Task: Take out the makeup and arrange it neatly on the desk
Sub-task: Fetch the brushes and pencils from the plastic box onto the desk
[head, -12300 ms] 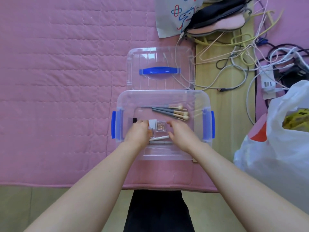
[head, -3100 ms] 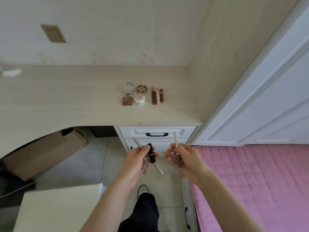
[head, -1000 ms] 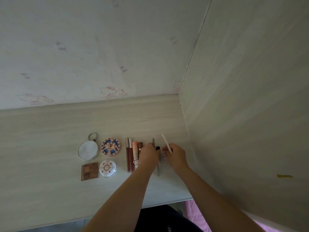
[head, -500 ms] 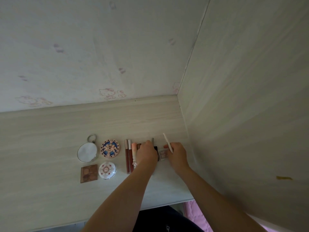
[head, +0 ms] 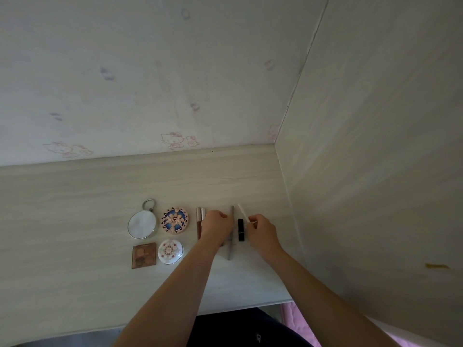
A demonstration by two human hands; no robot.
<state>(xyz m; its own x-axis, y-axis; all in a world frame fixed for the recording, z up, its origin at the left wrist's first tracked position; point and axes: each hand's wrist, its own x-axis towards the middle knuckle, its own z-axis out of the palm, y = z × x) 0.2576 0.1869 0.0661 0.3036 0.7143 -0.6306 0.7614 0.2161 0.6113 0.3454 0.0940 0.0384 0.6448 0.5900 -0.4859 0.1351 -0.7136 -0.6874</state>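
Makeup lies in a row on the pale wooden desk [head: 75,221]: a round mirror [head: 142,225], a patterned compact [head: 174,220], a brown eyeshadow palette [head: 144,255], a white compact [head: 170,251] and lip gloss tubes [head: 198,221]. A grey pencil [head: 230,236] and a black lipstick [head: 241,229] lie between my hands. My left hand [head: 216,226] hovers knuckles-up over the tubes, fingers curled beside the pencil; what is under it is hidden. My right hand [head: 260,232] pinches a thin white pen [head: 242,212], tilted just right of the lipstick.
The back wall [head: 150,83] with faint cartoon stickers stands behind the desk. A wooden side panel [head: 375,146] closes off the right, close to my right hand. Pink bedding [head: 288,314] shows below the desk's front edge.
I carried pencils and a lipstick from the plastic box to the desk. Since half a second ago the black lipstick lies free between my hands, and my right hand has shifted slightly right.
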